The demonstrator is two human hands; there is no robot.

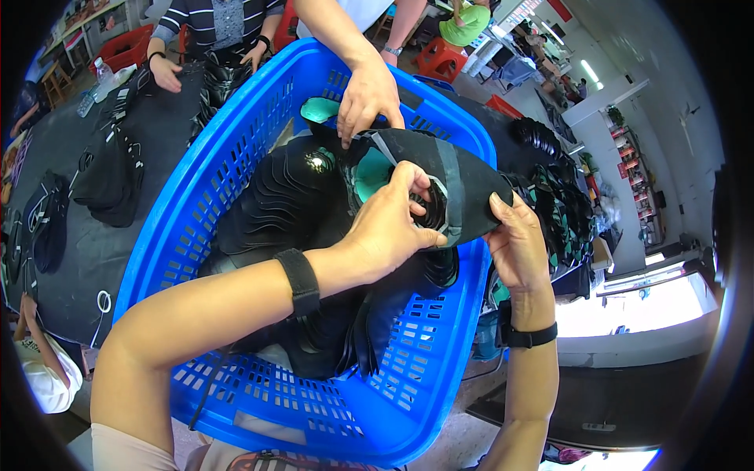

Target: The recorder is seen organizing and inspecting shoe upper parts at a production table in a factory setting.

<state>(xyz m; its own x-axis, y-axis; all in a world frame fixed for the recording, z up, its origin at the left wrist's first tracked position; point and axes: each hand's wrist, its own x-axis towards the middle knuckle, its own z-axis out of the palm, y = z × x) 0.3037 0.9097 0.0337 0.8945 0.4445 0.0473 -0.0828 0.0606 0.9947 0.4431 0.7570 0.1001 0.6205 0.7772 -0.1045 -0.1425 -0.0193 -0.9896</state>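
Above a blue basket I hold a black shoe upper with a grey band across it. My left hand pinches its near-left edge, thumb and fingers around the rim of the opening. At its right end, my right hand grips the tip between thumb and fingers. A co-worker's hand reaches in from the far side and touches the upper's far-left end. Below lie stacks of black uppers nested in curved layers. A teal lining shows in one piece beside my left hand.
A dark table with black piles stands left, a clear bottle at its far end. Another person's hand is beyond the basket. More stacked black and green pieces lie right. Red stools stand farther back.
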